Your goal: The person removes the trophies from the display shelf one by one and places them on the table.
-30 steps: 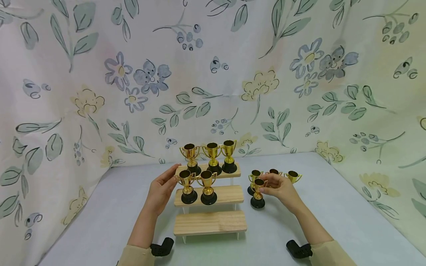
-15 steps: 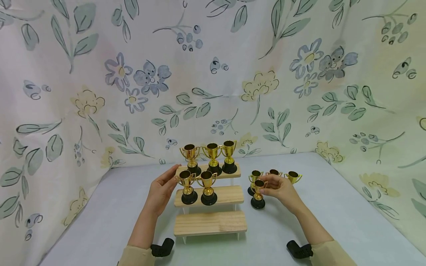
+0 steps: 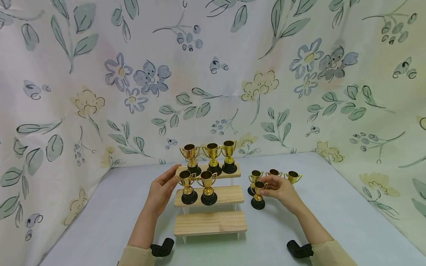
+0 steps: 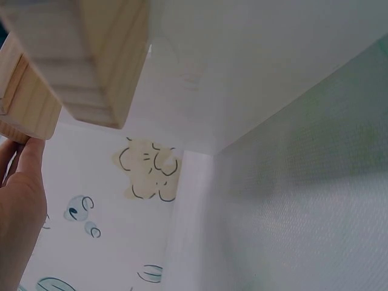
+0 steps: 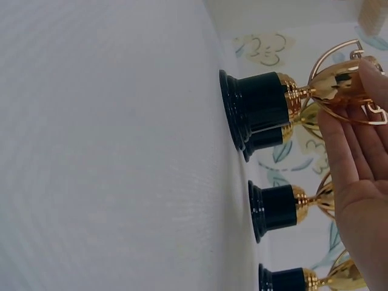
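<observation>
A three-tier wooden display stand [image 3: 209, 221] stands in the middle of the table. My left hand [image 3: 161, 194] holds the left end of its top board, and in the left wrist view the fingers [image 4: 30, 159] touch that board's end. My right hand [image 3: 282, 192] pinches a small gold trophy [image 3: 258, 195] by its cup, right of the stand. It is upright on a black base [image 5: 257, 109]; whether the base touches the table I cannot tell. Close behind it are a gold trophy [image 3: 255, 176] and two more, one [image 3: 274, 172] partly hidden by my hand and one [image 3: 293, 176] farther right.
Three trophies [image 3: 213, 153] stand on the top board. Two more [image 3: 208, 184] occupy the left and middle of the second board [image 3: 229, 194]. White cloth covers the table [image 3: 110, 207], and a floral curtain [image 3: 213, 74] hangs behind it.
Almost nothing differs. The trophy in my right hand has shifted very slightly toward me; my left hand stays at the stand.
</observation>
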Demonstrator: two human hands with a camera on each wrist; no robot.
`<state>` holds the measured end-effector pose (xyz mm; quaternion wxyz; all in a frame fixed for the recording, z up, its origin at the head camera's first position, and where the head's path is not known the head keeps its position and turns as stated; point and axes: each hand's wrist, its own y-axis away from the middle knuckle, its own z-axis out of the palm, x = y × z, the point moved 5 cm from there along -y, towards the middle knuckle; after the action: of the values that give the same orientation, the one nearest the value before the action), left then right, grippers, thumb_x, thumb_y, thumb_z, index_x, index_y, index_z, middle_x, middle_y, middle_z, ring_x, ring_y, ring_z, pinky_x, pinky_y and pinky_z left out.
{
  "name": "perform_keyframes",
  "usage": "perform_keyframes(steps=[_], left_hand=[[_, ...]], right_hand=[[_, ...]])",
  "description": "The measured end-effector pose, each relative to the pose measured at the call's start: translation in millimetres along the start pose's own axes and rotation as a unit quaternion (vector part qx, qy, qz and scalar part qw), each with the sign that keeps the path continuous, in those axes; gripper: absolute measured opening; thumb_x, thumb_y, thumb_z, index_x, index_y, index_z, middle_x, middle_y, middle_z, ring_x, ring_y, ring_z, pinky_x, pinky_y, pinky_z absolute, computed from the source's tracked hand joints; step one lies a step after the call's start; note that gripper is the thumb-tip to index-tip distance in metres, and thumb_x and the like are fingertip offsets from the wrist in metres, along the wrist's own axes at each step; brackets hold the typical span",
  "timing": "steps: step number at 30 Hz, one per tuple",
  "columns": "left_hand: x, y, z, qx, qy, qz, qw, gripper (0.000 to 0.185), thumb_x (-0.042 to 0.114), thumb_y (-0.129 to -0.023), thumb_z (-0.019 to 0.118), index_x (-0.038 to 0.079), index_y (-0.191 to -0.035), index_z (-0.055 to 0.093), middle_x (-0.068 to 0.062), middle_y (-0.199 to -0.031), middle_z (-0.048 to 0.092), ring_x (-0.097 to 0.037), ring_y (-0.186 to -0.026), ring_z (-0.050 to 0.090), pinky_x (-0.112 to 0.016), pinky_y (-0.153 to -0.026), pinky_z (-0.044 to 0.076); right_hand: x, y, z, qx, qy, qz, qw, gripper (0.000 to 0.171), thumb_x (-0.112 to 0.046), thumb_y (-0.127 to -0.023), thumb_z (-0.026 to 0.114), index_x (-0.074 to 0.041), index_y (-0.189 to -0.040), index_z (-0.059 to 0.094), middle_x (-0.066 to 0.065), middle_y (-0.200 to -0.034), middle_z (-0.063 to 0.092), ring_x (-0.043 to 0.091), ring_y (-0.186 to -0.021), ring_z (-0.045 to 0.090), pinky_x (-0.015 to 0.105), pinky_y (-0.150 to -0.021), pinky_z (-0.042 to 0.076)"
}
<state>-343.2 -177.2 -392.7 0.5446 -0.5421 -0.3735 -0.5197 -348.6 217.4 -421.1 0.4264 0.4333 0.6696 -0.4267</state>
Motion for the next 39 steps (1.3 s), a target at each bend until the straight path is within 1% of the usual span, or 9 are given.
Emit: perform_keyframes(steps=[1, 3, 5, 11, 20, 29, 35, 37, 39], left_hand=[[-0.3, 0.0, -0.2, 0.000, 0.002, 0.001, 1.0000, 0.060, 0.014, -0.100, 0.057, 0.002, -0.153, 0.032, 0.011, -0.146, 0.047, 0.012, -0.125, 0.051, -0.007, -0.105, 0.043], [-0.6, -0.2, -0.5, -0.001, 0.003, 0.004, 1.0000, 0.060, 0.014, -0.100, 0.057, 0.001, -0.153, 0.032, 0.017, -0.139, 0.050, 0.012, -0.125, 0.052, -0.007, -0.105, 0.043], [-0.7, -0.3, -0.5, -0.001, 0.004, 0.006, 1.0000, 0.060, 0.014, -0.100, 0.057, 0.001, -0.153, 0.032, 0.020, -0.137, 0.051, 0.012, -0.124, 0.052, -0.007, -0.105, 0.044], [-0.5, -0.4, -0.7, 0.000, 0.006, 0.003, 1.0000, 0.058, 0.013, -0.101, 0.056, 0.003, -0.153, 0.033, 0.017, -0.139, 0.050, 0.011, -0.125, 0.052, -0.008, -0.106, 0.043], [0.2, 0.1, -0.6, -0.001, 0.005, 0.005, 1.0000, 0.058, 0.012, -0.101, 0.054, 0.002, -0.154, 0.032, 0.011, -0.144, 0.046, 0.012, -0.126, 0.051, -0.008, -0.107, 0.042], [1.0, -0.1, 0.1, -0.008, 0.008, 0.014, 0.9998, 0.059, 0.012, -0.100, 0.056, -0.001, -0.153, 0.031, 0.019, -0.137, 0.052, 0.011, -0.124, 0.053, -0.008, -0.105, 0.043], [1.5, 0.1, 0.4, -0.011, 0.008, 0.017, 0.9998, 0.060, 0.012, -0.100, 0.056, -0.002, -0.153, 0.030, 0.020, -0.136, 0.052, 0.012, -0.125, 0.052, -0.007, -0.105, 0.043], [1.4, 0.2, 0.4, -0.009, 0.010, 0.015, 0.9998, 0.060, 0.012, -0.100, 0.056, -0.001, -0.153, 0.031, 0.019, -0.137, 0.052, 0.012, -0.125, 0.052, -0.007, -0.105, 0.043], [1.0, 0.2, 0.0, -0.006, 0.010, 0.012, 0.9999, 0.059, 0.011, -0.100, 0.055, -0.001, -0.153, 0.031, 0.018, -0.137, 0.052, 0.012, -0.125, 0.052, -0.008, -0.106, 0.043]], right_hand=[[0.5, -0.1, -0.1, -0.001, -0.001, 0.001, 1.000, 0.047, -0.012, -0.084, 0.078, 0.007, -0.122, 0.060, -0.017, -0.102, 0.070, 0.003, -0.087, 0.070, 0.021, -0.078, 0.061], [1.0, -0.3, -0.3, -0.001, -0.001, 0.003, 1.000, 0.047, -0.013, -0.083, 0.078, 0.007, -0.122, 0.060, -0.016, -0.102, 0.071, 0.003, -0.087, 0.070, 0.022, -0.078, 0.061], [1.5, -0.5, -0.6, -0.001, 0.001, 0.005, 1.000, 0.047, -0.014, -0.083, 0.078, 0.006, -0.122, 0.060, -0.016, -0.101, 0.071, 0.003, -0.087, 0.070, 0.022, -0.078, 0.061], [1.9, -0.4, -1.8, 0.002, 0.001, 0.005, 1.000, 0.047, -0.013, -0.083, 0.078, 0.006, -0.122, 0.060, -0.018, -0.101, 0.070, 0.002, -0.088, 0.069, 0.021, -0.077, 0.060], [2.4, -0.9, -2.2, 0.002, 0.008, 0.007, 1.000, 0.047, -0.014, -0.084, 0.078, 0.005, -0.123, 0.060, -0.016, -0.103, 0.070, 0.003, -0.089, 0.069, 0.021, -0.078, 0.060], [2.6, -0.4, -1.9, -0.004, 0.006, 0.005, 1.000, 0.049, -0.014, -0.084, 0.077, 0.005, -0.126, 0.060, -0.012, -0.109, 0.071, 0.003, -0.089, 0.070, 0.021, -0.079, 0.060], [2.4, -1.0, -1.7, -0.007, 0.008, -0.002, 1.000, 0.048, -0.014, -0.084, 0.077, 0.005, -0.126, 0.060, -0.013, -0.109, 0.070, 0.003, -0.090, 0.069, 0.021, -0.079, 0.060], [1.7, -0.9, -1.7, -0.008, 0.008, -0.005, 1.000, 0.048, -0.013, -0.084, 0.077, 0.005, -0.126, 0.060, -0.011, -0.110, 0.070, 0.003, -0.091, 0.069, 0.021, -0.079, 0.060], [0.7, -1.0, -1.6, -0.008, 0.009, -0.010, 1.000, 0.048, -0.013, -0.084, 0.077, 0.005, -0.126, 0.060, -0.005, -0.114, 0.070, 0.002, -0.093, 0.069, 0.021, -0.080, 0.060]])
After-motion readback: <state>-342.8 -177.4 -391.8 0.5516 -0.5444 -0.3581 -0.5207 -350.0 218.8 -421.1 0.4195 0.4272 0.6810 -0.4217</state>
